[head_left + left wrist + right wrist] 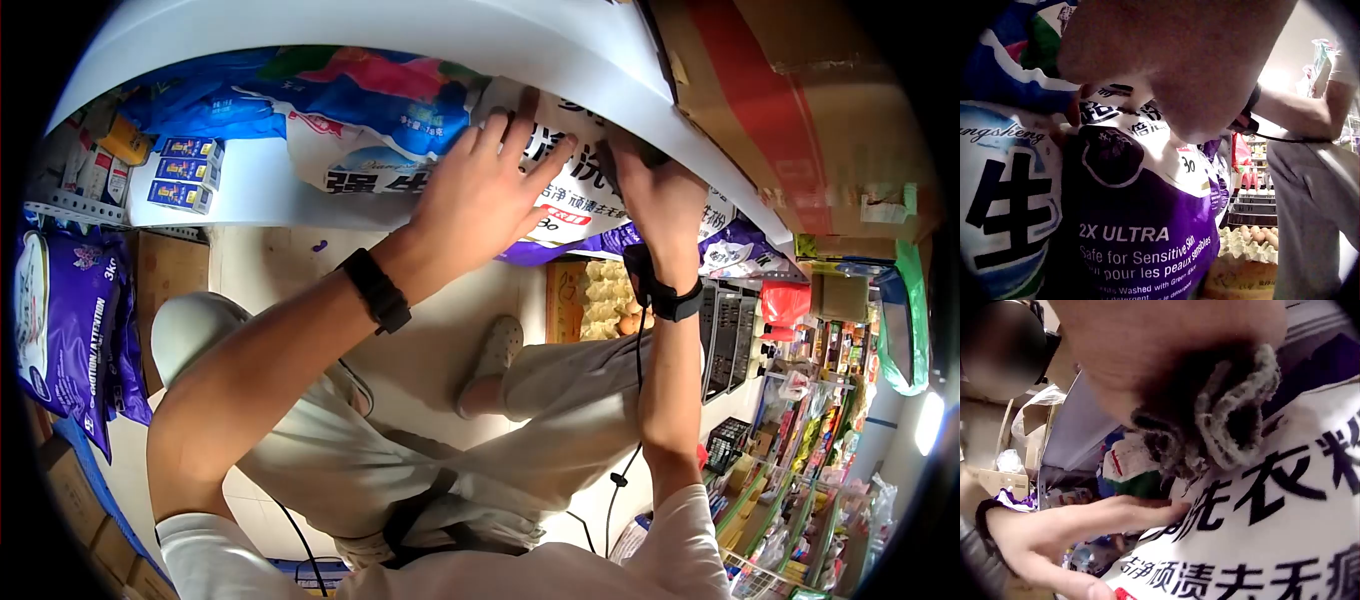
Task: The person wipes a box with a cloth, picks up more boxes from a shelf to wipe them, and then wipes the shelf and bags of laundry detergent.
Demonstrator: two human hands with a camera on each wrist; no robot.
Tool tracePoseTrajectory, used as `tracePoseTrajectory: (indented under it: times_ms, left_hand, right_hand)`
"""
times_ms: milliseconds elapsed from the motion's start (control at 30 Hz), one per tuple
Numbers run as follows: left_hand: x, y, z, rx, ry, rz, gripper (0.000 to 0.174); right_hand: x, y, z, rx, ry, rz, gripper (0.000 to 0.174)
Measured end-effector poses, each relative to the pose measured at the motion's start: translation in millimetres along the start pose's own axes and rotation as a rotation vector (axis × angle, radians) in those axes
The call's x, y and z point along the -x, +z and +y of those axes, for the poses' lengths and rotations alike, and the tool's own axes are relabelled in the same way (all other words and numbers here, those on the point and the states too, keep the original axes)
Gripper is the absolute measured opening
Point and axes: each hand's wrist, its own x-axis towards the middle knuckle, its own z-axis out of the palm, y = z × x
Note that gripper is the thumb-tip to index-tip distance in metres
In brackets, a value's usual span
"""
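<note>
The left hand [480, 195] lies flat on the white top of the purple-and-white detergent bag [572, 205], fingers straight and spread, gripping nothing; the bag sits under its fingertips, upper centre of the head view, on the white shelf [250, 190]. The right hand [660, 195], just right of it, is curled round one grey cloth [1235, 419] and presses it against the same bag. Two bags stand touching; the second, a blue-and-white bag [1010, 206], is on the left and shows a large black "生". The purple one reads "2X ULTRA" and "Safe for Sensitive Skin". Three small blue boxes [185, 170] are stacked at upper left.
</note>
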Motion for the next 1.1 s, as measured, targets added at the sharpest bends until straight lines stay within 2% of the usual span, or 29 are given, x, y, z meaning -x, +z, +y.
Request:
tracePoseTrajectory:
  times_ms: [100, 233, 267, 367, 467, 533, 633, 667, 867, 967, 1067, 1100]
  left_hand:
    - [0, -1, 0, 0.028, 0.003, -0.016, 0.077]
    - [-1, -1, -5, -0.003, 0.023, 0.021, 0.076]
    - [0, 0, -5, -0.006, 0.034, 0.03, 0.075]
    - [0, -3, -5, -0.001, 0.016, -0.043, 0.076]
    - [-2, -3, -9, 0.015, 0.027, -0.039, 0.077]
    - [-2, 0, -8, -0.004, 0.032, 0.006, 0.078]
    - [-2, 5, 0, 0.007, 0.017, 0.053, 0.079]
    - [-5, 3, 3, 0.0, 0.018, 0.066, 0.079]
    - [-21, 10, 2, -0.013, 0.008, 0.077, 0.083]
    - [-21, 13, 5, -0.076, -0.03, 0.011, 0.091]
    - [-20, 16, 4, -0.117, -0.02, 0.021, 0.092]
    - [-20, 16, 4, -0.094, -0.012, 0.035, 0.086]
  right_hand:
    - [3, 5, 9, 0.422, -0.196, -0.069, 0.029]
    - [3, -5, 4, 0.059, 0.104, -0.119, 0.031]
    - [6, -6, 7, 0.159, 0.003, -0.118, 0.03]
    - [1, -13, 32, 0.322, -0.117, 0.005, 0.023]
    - [6, -37, 69, 0.244, -0.01, 0.051, 0.025]
    - [6, -41, 61, 0.227, -0.01, 0.077, 0.024]
    - [7, -29, 40, 0.016, 0.094, 0.049, 0.022]
    - [6, -25, 32, 0.007, 0.058, 0.045, 0.02]
    - [-1, -26, 44, 0.256, -0.06, 0.033, 0.018]
    - [-1, -22, 37, 0.028, -0.03, 0.006, 0.019]
    - [-1, -6, 26, -0.03, -0.069, -0.017, 0.022]
    - [-1, -1, 25, -0.043, -0.085, -0.014, 0.023]
